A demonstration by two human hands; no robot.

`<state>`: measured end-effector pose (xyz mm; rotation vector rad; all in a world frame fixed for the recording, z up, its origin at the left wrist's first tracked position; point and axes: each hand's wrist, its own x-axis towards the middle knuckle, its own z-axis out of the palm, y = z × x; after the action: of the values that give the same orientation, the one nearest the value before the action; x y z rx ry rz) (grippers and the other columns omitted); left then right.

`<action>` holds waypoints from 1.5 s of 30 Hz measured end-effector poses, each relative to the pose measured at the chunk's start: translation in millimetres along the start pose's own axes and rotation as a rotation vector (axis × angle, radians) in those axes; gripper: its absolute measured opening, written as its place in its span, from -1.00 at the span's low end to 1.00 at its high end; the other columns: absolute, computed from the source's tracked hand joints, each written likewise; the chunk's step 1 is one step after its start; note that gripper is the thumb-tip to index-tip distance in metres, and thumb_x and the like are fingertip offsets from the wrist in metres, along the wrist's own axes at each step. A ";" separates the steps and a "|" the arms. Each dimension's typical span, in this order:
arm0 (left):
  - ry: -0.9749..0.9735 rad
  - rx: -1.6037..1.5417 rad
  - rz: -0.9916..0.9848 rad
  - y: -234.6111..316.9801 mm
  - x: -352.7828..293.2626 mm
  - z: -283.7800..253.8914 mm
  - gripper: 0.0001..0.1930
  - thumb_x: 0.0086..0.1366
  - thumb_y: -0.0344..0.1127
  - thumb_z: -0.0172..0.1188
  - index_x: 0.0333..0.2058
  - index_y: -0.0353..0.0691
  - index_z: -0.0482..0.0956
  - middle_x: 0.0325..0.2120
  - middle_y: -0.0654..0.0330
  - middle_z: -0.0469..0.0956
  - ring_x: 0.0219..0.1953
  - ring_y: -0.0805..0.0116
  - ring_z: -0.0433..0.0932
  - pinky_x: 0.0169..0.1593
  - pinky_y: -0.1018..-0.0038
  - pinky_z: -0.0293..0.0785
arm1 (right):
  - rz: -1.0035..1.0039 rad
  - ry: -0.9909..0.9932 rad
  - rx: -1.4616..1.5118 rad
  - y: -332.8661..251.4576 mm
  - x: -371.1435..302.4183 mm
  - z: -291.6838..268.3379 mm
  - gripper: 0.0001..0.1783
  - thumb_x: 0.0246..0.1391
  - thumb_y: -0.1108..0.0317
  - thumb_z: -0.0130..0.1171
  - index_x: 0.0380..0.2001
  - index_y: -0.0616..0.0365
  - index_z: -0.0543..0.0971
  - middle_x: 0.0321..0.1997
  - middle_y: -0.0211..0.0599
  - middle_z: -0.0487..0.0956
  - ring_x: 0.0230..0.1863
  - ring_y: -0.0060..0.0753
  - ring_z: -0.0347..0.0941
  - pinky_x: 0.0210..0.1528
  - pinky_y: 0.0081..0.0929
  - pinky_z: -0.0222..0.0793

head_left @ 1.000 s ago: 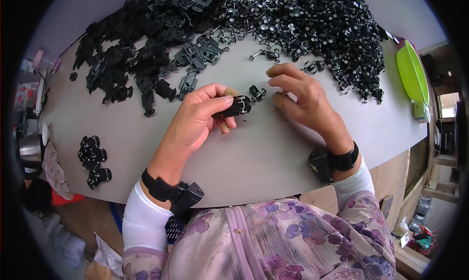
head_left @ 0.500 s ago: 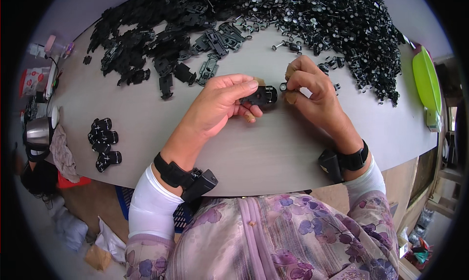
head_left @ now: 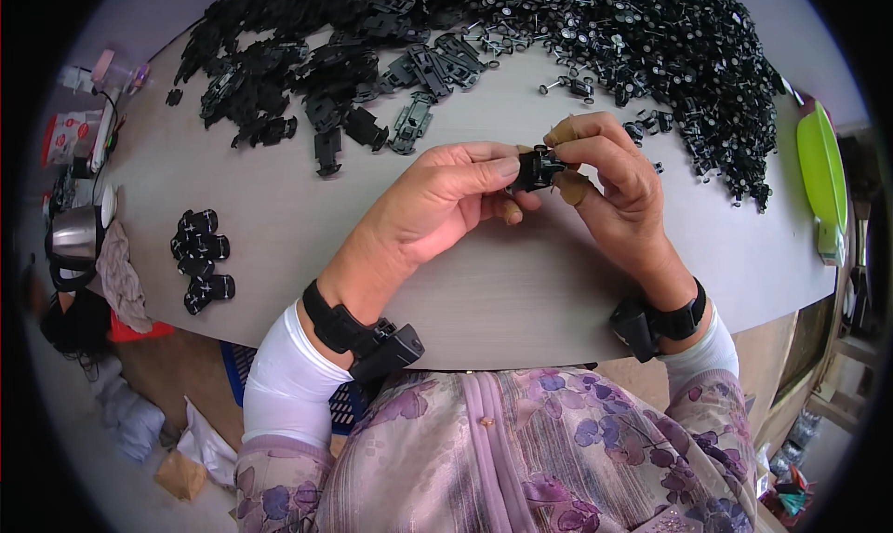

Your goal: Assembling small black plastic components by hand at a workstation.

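Above the middle of the table, my left hand (head_left: 446, 198) grips a black plastic toy car chassis (head_left: 530, 174) between thumb and fingers. My right hand (head_left: 619, 179) is pinched at the chassis's right end, holding a small wheel axle (head_left: 542, 150) against it. Those fingertips partly cover the axle, so its exact seating cannot be seen. Tan tape wraps some fingertips of both hands. Left of my left forearm lies a small cluster of black chassis (head_left: 200, 254) with pale axles across them.
Loose chassis (head_left: 321, 77) are heaped at the far left of the table (head_left: 484, 300); a big pile of wheel axles (head_left: 670, 59) covers the far right. A bright green basin (head_left: 821, 175) stands at the right edge. A kettle (head_left: 76, 235) and a cloth (head_left: 123, 277) sit at the left edge.
My left hand has moved right with the chassis, and my right hand has brought the axle onto its end; before, the two were apart. The view has shifted slightly.
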<state>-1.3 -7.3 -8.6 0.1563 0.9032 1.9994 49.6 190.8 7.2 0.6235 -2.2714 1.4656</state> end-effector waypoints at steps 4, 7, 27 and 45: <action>-0.047 -0.006 0.008 -2.6 0.1 -10.4 -0.74 0.37 -0.25 0.09 -0.18 -0.38 0.52 -0.34 0.05 0.61 -0.34 0.37 0.57 -0.21 0.50 0.50 | -0.010 0.015 -0.100 -4.5 -3.8 -1.2 -0.67 -0.28 0.84 0.03 -0.41 0.24 0.50 -0.28 -0.24 0.49 -0.32 -0.38 0.45 -0.33 -0.52 0.40; -0.023 -0.016 -0.019 -1.9 -1.6 -5.2 -0.75 0.39 -0.23 0.08 -0.24 -0.34 0.54 -0.36 0.07 0.61 -0.36 0.39 0.56 -0.21 0.51 0.49 | -0.067 -0.004 -0.138 -10.4 -5.0 2.6 -0.69 -0.31 0.80 0.09 -0.43 0.21 0.50 -0.31 -0.24 0.49 -0.31 -0.33 0.45 -0.32 -0.47 0.39; 0.149 0.368 0.074 -4.8 -9.5 15.5 -0.81 0.17 -0.40 0.30 -0.49 -0.27 0.44 -0.52 0.20 0.53 -0.47 0.49 0.53 -0.40 0.60 0.45 | -0.053 -0.030 -0.244 -18.9 -6.4 20.4 -0.67 -0.41 0.75 0.12 -0.45 0.20 0.51 -0.46 -0.26 0.42 -0.42 -0.20 0.41 -0.46 -0.36 0.35; 0.841 1.683 0.452 75.0 -130.7 -25.0 -0.58 -0.05 -0.45 0.35 -0.15 -0.38 0.52 -0.26 0.17 0.54 -0.44 0.39 0.34 -0.38 0.53 0.35 | -0.042 -0.040 -0.806 58.1 35.7 -8.7 -0.91 -0.13 0.43 0.25 -0.46 0.14 0.60 -0.27 -0.36 0.52 -0.18 -0.24 0.33 -0.16 -0.28 0.21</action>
<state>12.0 -146.9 52.1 0.4666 3.0951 1.0152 -11.4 213.9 -14.6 0.4305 -2.5683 0.4193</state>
